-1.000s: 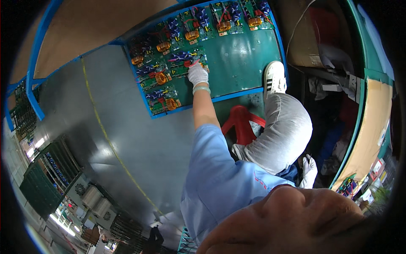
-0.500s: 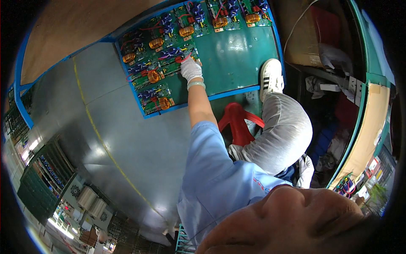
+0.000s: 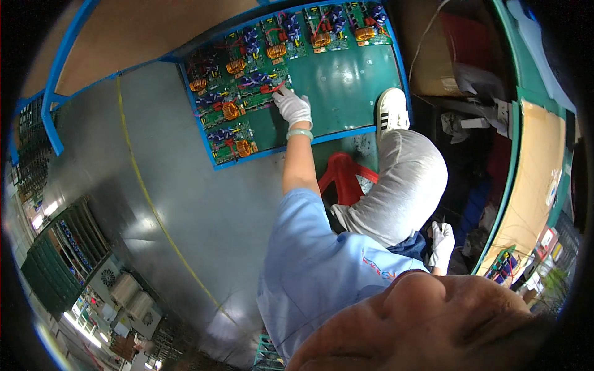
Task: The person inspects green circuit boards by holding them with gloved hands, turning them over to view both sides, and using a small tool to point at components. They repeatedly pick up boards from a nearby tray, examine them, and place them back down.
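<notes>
My left hand [image 3: 292, 106], in a white glove with a pale green bracelet at the wrist, reaches far forward onto a green tray [image 3: 346, 80] with a blue rim. Its fingertips touch a circuit board [image 3: 260, 86] with a red wire, one of several boards with orange coils and blue parts lying in rows on the tray. Whether the fingers grip anything is hidden. My right hand [image 3: 441, 244], also in a white glove, hangs beside my thigh with loose fingers and nothing in it.
I sit on a red stool [image 3: 343, 179], with one white shoe [image 3: 391, 111] set against the tray's edge. A grey floor with a yellow line [image 3: 154, 210] spreads to the left. Racks of boards [image 3: 62, 260] stand at lower left, and a cluttered workbench [image 3: 526, 185] at right.
My left hand stays on the boards, shifting only slightly near the red wire. The view has swung a little; the right hand now shows beside my thigh.
</notes>
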`<action>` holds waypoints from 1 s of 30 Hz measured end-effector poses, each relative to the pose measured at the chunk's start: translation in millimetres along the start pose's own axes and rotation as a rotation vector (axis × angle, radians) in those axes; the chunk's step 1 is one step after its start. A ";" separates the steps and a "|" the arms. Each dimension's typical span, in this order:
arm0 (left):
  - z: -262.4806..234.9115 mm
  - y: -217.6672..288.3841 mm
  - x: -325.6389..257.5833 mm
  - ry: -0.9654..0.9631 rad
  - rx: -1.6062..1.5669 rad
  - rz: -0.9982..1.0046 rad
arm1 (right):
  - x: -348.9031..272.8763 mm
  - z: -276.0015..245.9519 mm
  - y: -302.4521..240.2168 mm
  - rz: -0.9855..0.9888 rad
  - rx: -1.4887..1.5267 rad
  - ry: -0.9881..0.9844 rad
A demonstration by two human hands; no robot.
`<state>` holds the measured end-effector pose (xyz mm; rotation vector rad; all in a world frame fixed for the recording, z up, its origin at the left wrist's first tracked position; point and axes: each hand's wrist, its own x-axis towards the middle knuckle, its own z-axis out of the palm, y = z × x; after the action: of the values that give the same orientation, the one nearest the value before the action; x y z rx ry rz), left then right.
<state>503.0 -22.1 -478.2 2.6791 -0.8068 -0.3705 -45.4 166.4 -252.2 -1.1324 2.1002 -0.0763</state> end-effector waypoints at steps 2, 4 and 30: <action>-6.8 25.3 -15.6 0.051 -0.206 0.158 | -3.9 10.4 1.7 -0.101 -0.128 0.191; -17.0 66.4 -22.8 0.086 -0.452 0.318 | -3.1 22.3 25.4 -0.290 -0.189 0.375; -310.0 379.7 -544.4 -0.897 -0.355 2.305 | -6.4 48.9 0.5 -0.063 1.060 0.159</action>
<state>-18.5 57.9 30.0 -0.0459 -2.6533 -0.7267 -12.8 184.9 -284.2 -0.5263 1.7161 -1.1804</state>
